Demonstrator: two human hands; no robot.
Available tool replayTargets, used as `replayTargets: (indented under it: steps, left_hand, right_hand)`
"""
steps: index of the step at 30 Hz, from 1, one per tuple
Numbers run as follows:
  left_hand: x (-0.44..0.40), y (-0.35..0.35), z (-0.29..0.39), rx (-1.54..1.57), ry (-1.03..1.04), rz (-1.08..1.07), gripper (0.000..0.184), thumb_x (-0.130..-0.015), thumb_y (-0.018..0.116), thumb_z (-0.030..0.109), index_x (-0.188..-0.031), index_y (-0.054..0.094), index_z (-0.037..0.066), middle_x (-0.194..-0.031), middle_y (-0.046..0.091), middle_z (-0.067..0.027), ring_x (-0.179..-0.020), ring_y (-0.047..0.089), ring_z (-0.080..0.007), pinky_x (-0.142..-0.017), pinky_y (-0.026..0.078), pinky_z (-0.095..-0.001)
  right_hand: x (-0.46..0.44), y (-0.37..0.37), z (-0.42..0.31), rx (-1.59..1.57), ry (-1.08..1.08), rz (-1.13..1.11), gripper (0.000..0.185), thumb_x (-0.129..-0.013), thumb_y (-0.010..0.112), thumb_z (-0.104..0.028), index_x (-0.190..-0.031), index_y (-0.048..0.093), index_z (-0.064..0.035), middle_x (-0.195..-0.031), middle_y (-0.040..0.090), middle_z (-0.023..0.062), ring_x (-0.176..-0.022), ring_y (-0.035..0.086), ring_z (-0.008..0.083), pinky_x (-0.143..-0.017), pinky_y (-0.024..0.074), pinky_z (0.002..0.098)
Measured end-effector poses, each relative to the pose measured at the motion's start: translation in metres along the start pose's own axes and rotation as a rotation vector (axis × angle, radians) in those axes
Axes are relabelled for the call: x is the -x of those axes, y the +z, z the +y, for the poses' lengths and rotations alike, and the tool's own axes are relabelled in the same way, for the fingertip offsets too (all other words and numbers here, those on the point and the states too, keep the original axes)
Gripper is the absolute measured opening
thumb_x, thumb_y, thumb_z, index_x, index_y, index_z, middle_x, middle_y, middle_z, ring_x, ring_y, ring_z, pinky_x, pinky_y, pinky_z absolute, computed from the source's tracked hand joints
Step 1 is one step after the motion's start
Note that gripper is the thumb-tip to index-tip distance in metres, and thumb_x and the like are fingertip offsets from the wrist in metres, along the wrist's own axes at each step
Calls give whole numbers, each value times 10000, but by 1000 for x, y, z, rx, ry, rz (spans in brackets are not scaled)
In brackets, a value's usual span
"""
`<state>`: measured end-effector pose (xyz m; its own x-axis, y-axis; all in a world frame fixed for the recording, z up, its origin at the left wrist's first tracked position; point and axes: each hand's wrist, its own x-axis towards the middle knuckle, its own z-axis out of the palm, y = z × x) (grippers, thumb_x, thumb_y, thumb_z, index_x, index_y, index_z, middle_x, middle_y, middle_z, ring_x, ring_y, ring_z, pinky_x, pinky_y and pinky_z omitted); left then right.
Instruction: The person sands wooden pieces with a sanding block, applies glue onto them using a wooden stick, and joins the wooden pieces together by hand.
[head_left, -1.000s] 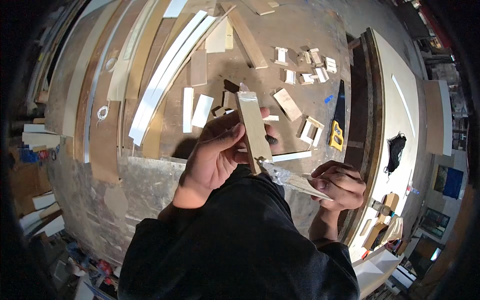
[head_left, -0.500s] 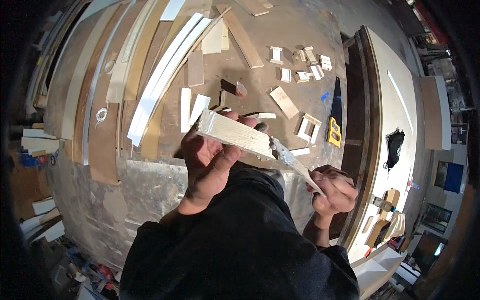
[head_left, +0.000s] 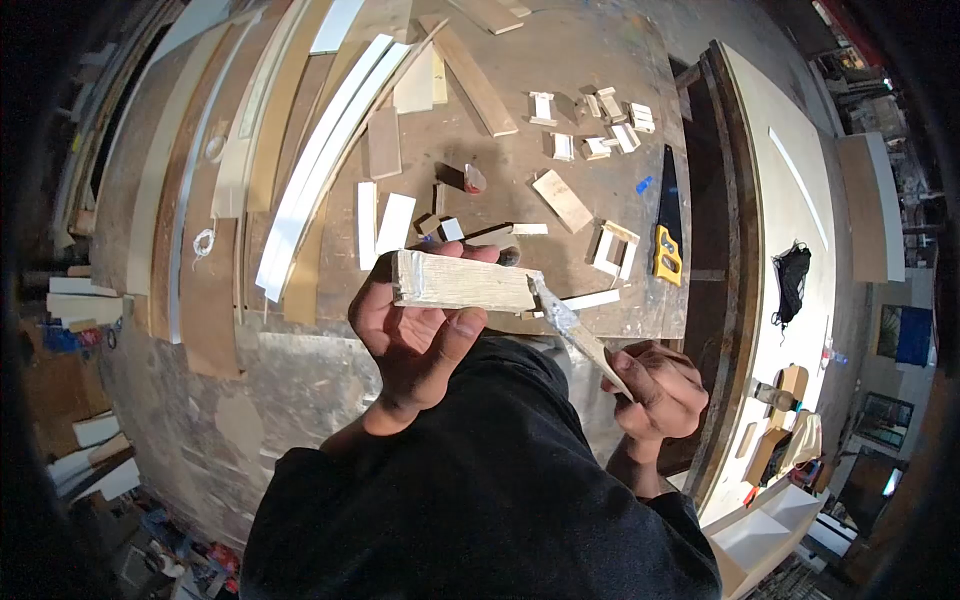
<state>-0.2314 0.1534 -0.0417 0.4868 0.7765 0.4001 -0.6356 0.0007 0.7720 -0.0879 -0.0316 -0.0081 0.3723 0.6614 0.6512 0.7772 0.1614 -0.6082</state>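
Fingers of the left hand [head_left: 405,345] pinch a wood block [head_left: 465,282] over the near part of the counter [head_left: 595,60], thumb along its lower edge. It looks light and stiff, best held by its bare long edges; the whitish smear [head_left: 408,278] may be slick. Fingers of the right hand [head_left: 662,390] clasp a thin stick [head_left: 590,345], probably brittle, its coated tip at the block's right end. Beyond, a small frame [head_left: 628,262] and handsaw [head_left: 668,250] crowd the right.
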Motion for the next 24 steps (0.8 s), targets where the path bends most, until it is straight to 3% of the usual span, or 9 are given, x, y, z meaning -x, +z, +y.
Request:
replayTargets:
  steps: [1,3,5,7,10,14,17,22,24]
  left_hand:
    - [-1,1,2,-14,-1,11,578,-857,678,-26,-1372,428,50,-1288,570,-191,-1168,610,-378,-1008,509,-515]
    - [-3,2,6,-31,0,23,519,-848,686,-23,-1321,474,3,-1264,583,-192,-1156,621,-361,-1001,515,-505]
    - [-5,4,7,-68,60,58,423,-835,707,4,-1217,537,-61,-1223,602,-188,-1116,647,-326,-978,530,-483]
    - [-5,3,4,-93,76,59,422,-831,712,10,-1210,542,-63,-1199,611,-189,-1102,654,-317,-968,536,-475]
    - [-6,-2,2,-187,128,12,462,-835,723,57,-1232,508,-37,-1193,594,-170,-1106,645,-315,-960,537,-459]
    - [-15,3,4,-294,230,-30,416,-809,730,24,-1175,557,-71,-1089,669,-242,-1045,684,-319,-916,564,-444]
    - [-18,3,1,-298,274,-8,407,-792,731,24,-1151,564,-70,-1095,676,-260,-1048,686,-330,-906,568,-428]
    - [-15,-4,3,-401,256,8,437,-794,736,97,-1157,532,-35,-1110,656,-238,-1071,663,-295,-934,535,-406]
    - [-15,-6,2,-426,209,12,470,-811,751,175,-1165,499,-6,-1106,642,-216,-1075,648,-260,-945,507,-369]
  right_hand:
    - [0,0,1,-1,-1,1,375,-774,682,-243,-1010,738,43,-649,601,78,-547,611,199,-570,534,326]
    - [-1,1,6,-7,-118,-22,447,-1003,562,-364,-1014,709,58,-581,594,50,-483,608,164,-498,541,302]
    - [4,-4,8,44,-149,-42,464,-999,563,-384,-1015,709,56,-578,590,47,-484,608,165,-501,541,300]
    - [8,-6,6,35,-76,9,363,-747,682,-228,-966,730,58,-674,636,75,-554,618,198,-559,547,328]
    - [3,1,5,59,-94,98,232,-942,571,-102,-1018,702,75,-579,603,67,-503,621,176,-516,544,310]
    - [-10,15,-5,103,-29,31,223,-812,585,70,-991,718,75,-584,607,74,-501,625,185,-514,542,315]
    - [-12,14,-11,65,-11,-25,230,-783,621,63,-990,721,75,-591,609,70,-498,622,188,-516,547,314]
    - [-1,7,0,70,-109,-52,209,-930,582,-73,-995,719,71,-591,604,63,-489,613,181,-516,548,305]
    - [3,9,0,41,-61,80,379,-767,705,-180,-1058,714,62,-665,605,62,-558,611,184,-566,543,326]
